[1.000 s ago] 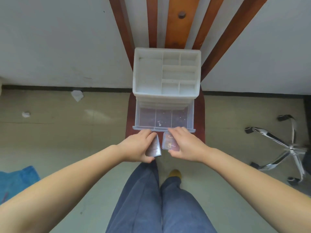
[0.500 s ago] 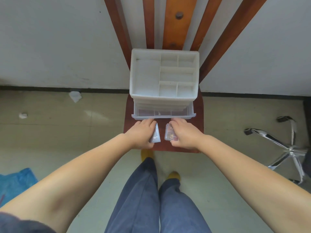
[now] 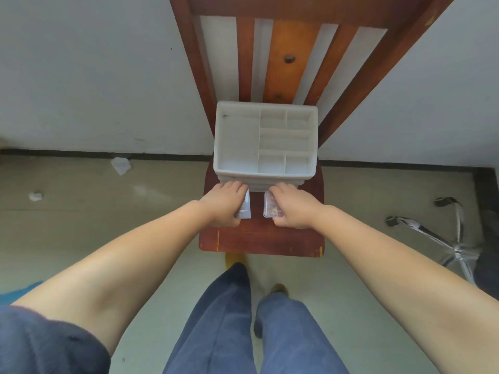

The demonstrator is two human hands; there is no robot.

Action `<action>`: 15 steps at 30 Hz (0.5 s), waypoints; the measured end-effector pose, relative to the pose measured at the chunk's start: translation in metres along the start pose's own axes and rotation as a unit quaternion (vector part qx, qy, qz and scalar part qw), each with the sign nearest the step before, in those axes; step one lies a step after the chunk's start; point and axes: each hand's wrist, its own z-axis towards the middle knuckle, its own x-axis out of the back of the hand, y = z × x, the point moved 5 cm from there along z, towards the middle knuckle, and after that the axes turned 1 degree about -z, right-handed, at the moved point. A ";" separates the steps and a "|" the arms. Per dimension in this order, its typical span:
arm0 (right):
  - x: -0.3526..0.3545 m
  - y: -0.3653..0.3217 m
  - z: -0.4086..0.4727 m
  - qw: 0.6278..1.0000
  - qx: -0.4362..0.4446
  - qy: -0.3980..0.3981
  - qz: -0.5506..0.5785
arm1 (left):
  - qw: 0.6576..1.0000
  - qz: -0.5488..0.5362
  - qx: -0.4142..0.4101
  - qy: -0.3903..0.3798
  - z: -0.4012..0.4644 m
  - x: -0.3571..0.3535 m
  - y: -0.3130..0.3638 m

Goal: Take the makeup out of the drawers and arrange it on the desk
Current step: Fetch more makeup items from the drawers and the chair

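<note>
Hands at white plastic drawer organiser (image 3: 264, 143) on red-brown wooden chair seat (image 3: 260, 240): left hand (image 3: 225, 203) grips grey flat makeup case (image 3: 244, 209); right hand (image 3: 293, 206) grips clear pinkish makeup case (image 3: 270, 207); fingertips touch the drawer front.

Both forearms are bare; a dark navy sleeve (image 3: 48, 344) of soft, slightly fuzzy cloth, pushed up near the elbow, shows on the left arm only. The legs wear blue-grey trousers (image 3: 224, 327). A yellow shoe toe (image 3: 234, 259) and a brownish one (image 3: 278, 288) peek out below.
</note>
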 end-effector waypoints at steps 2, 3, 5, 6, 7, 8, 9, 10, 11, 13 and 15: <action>0.015 -0.007 -0.009 1.000 0.007 0.008 -0.002 | 1.000 -0.008 0.015 0.015 -0.016 0.012 0.005; 0.023 -0.011 -0.013 1.000 0.014 0.016 -0.005 | 0.999 -0.013 0.024 0.029 -0.024 0.019 0.007; 0.038 -0.019 -0.023 0.999 0.033 0.034 -0.014 | 0.996 -0.025 0.051 0.062 -0.044 0.033 0.012; 0.044 -0.024 -0.027 0.998 0.045 0.043 -0.023 | 0.994 -0.031 0.071 0.076 -0.055 0.037 0.015; 0.050 -0.030 -0.032 0.996 0.060 0.049 -0.037 | 0.991 -0.035 0.094 0.086 -0.066 0.040 0.018; 0.053 -0.037 -0.036 0.994 0.078 0.052 -0.055 | 0.988 -0.041 0.119 0.091 -0.079 0.040 0.022; 0.054 -0.044 -0.041 0.991 0.097 0.052 -0.076 | 0.984 -0.047 0.145 0.093 -0.092 0.038 0.027; 0.054 -0.051 -0.046 0.987 0.118 0.050 -0.096 | 0.979 -0.055 0.172 0.095 -0.105 0.034 0.032; 0.053 -0.060 -0.052 0.983 0.140 0.046 -0.114 | 0.972 -0.067 0.201 0.101 -0.120 0.028 0.038; 0.047 -0.079 -0.066 0.970 0.190 0.036 -0.147 | 0.954 -0.088 0.260 0.121 -0.151 0.014 0.054; 0.042 -0.099 -0.082 0.951 0.243 0.039 -0.189 | 0.933 -0.108 0.312 0.142 -0.181 -0.001 0.074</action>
